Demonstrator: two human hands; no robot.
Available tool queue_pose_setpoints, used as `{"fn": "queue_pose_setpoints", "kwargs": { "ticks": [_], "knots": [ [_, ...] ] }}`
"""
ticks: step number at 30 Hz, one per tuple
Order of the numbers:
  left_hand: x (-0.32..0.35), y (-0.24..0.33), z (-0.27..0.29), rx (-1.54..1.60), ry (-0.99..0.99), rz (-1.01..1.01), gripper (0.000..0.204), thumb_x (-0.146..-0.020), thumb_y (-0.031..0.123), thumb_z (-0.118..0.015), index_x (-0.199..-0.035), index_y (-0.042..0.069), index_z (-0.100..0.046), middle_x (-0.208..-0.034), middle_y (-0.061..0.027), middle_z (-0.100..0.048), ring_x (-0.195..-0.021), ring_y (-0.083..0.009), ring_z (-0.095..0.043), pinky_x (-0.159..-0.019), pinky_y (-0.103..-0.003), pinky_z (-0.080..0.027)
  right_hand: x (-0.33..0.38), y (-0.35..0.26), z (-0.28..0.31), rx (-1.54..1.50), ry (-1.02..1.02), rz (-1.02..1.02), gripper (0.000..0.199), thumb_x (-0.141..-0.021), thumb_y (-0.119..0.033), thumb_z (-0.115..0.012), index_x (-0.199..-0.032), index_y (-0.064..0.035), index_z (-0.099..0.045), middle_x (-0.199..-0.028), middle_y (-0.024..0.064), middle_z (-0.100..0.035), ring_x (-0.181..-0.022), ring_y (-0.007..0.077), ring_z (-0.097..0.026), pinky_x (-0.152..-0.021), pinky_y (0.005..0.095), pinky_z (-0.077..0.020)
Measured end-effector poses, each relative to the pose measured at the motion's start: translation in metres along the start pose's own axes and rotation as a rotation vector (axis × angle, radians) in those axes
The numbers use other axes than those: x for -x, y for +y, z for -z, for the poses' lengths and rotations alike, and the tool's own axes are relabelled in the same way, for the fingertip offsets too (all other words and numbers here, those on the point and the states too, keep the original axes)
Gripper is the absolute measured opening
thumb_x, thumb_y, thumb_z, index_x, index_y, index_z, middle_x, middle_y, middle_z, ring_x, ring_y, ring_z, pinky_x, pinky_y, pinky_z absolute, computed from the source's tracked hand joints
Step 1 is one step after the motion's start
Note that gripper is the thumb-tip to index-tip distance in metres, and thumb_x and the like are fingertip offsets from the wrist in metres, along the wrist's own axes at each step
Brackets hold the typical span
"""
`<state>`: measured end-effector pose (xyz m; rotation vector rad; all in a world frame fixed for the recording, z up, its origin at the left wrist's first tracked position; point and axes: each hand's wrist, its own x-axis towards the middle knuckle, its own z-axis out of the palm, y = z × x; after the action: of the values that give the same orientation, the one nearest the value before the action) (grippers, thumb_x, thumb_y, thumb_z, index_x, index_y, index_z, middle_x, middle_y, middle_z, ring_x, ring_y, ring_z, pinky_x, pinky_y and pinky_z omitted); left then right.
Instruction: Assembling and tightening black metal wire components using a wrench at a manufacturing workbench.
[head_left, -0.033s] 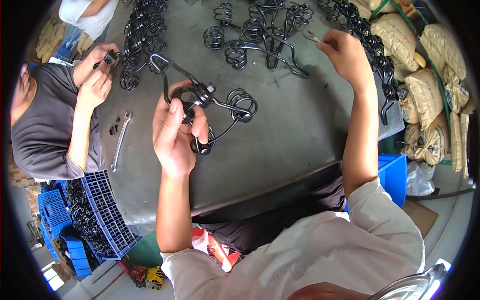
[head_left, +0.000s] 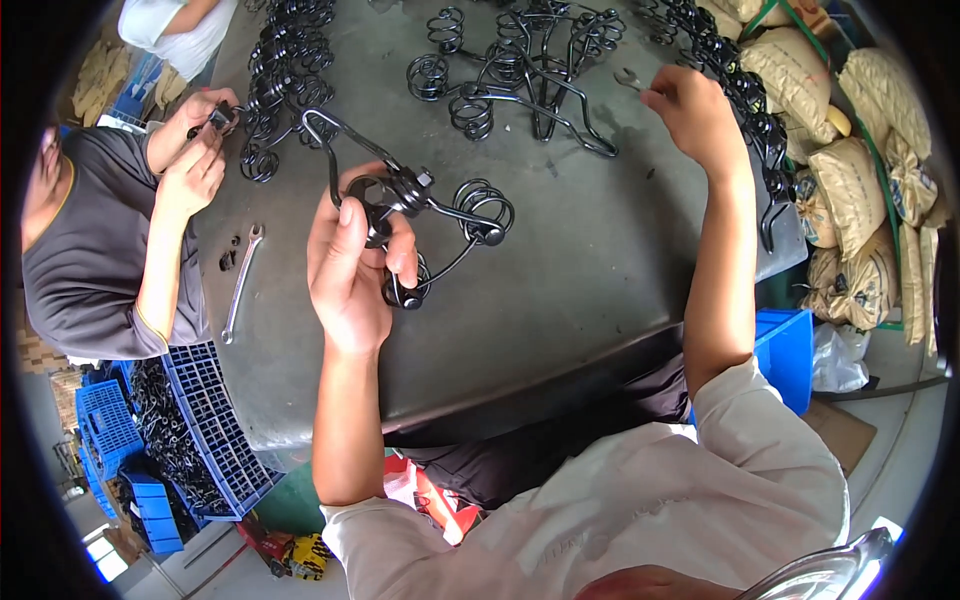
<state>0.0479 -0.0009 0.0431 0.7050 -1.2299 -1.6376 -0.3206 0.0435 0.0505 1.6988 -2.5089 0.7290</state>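
Black metal wire frame [head_left: 408, 190]: the left hand [head_left: 343, 285] curls round its bolted middle, likely the best hold, above the bench [head_left: 560, 270], in from the near left corner. It should handle stiff, perhaps slick; it looks glossy, with spring coils. Farther, toward the right edge, the right hand [head_left: 692, 112] pinches a wrench [head_left: 628, 77].

The person wears a pale grey-white, short-sleeved cloth shirt [head_left: 640, 490], creased across the front, with faint small marks on the chest. Its loose left sleeve [head_left: 370, 535] and right sleeve [head_left: 740, 395] end in plain hems near the elbows. Forearms, left hand [head_left: 352, 290] and right hand [head_left: 697, 112] are bare. Below the shirt show black cloth trousers [head_left: 500, 465]. A shiny, curved silvery piece [head_left: 825, 568], perhaps headgear, blurs close by.
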Motion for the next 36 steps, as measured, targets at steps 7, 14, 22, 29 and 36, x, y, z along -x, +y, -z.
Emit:
{"fn": "queue_pose_setpoints", "kwargs": {
  "ticks": [7, 14, 22, 29, 36],
  "knots": [
    [0.002, -0.009, 0.005, 0.045, -0.052, 0.032, 0.058, -0.108, 0.049, -0.042, -0.126, -0.005, -0.054, -0.081, -0.0102, -0.061, -0.057, -0.0151, -0.056, -0.048, -0.026, -0.044, 0.000, -0.013, -0.020, 0.004, 0.144, 0.055, 0.030, -0.085, -0.023, -0.079, -0.103, 0.0004, -0.072, -0.102, 0.0219, -0.072, -0.098, 0.0393, -0.070, -0.087, 0.0448, -0.0554],
    [0.003, -0.010, 0.003, -0.080, -0.103, 0.052, 0.057, -0.110, 0.046, -0.035, -0.127, -0.004, -0.055, -0.079, -0.0112, -0.063, -0.051, -0.0147, -0.053, -0.046, -0.026, -0.041, 0.049, -0.117, -0.032, -0.783, -0.374, 0.769, 0.038, -0.086, -0.031, -0.082, -0.106, -0.0015, -0.069, -0.091, 0.0095, -0.066, -0.079, 0.0224, -0.065, -0.071, 0.0362, -0.0525],
    [-0.004, -0.006, 0.002, -0.116, -0.036, 0.128, 0.061, -0.109, 0.052, -0.037, -0.121, -0.004, -0.059, -0.073, -0.0103, -0.065, -0.054, -0.0143, -0.058, -0.047, -0.024, -0.044, 0.063, -0.118, -0.036, -0.758, -0.487, 0.803, 0.041, -0.074, -0.009, -0.084, -0.106, 0.0012, -0.062, -0.103, 0.0156, -0.062, -0.084, 0.0334, -0.066, -0.071, 0.0424, -0.0525],
    [-0.013, -0.001, 0.016, -0.662, 0.133, 0.011, 0.046, -0.104, 0.041, -0.059, -0.105, -0.004, -0.069, -0.077, -0.0070, -0.069, -0.069, -0.0109, -0.062, -0.066, -0.027, -0.049, 0.063, -0.119, -0.046, -0.692, -0.376, 0.677, 0.036, -0.078, -0.007, -0.082, -0.110, -0.0002, -0.066, -0.104, 0.0114, -0.061, -0.091, 0.0285, -0.063, -0.076, 0.0385, -0.0508],
    [-0.001, 0.028, 0.033, -1.058, -0.438, 0.161, 0.060, -0.072, 0.038, -0.090, -0.109, -0.004, -0.068, -0.092, -0.0118, -0.067, -0.079, -0.0236, -0.065, -0.075, -0.037, -0.053, 0.064, -0.123, -0.050, -0.768, -0.476, 0.573, 0.027, -0.083, -0.009, -0.081, -0.105, -0.0004, -0.068, -0.082, 0.0070, -0.058, -0.068, 0.0181, -0.057, -0.061, 0.0358, -0.0464]
  ]
}}
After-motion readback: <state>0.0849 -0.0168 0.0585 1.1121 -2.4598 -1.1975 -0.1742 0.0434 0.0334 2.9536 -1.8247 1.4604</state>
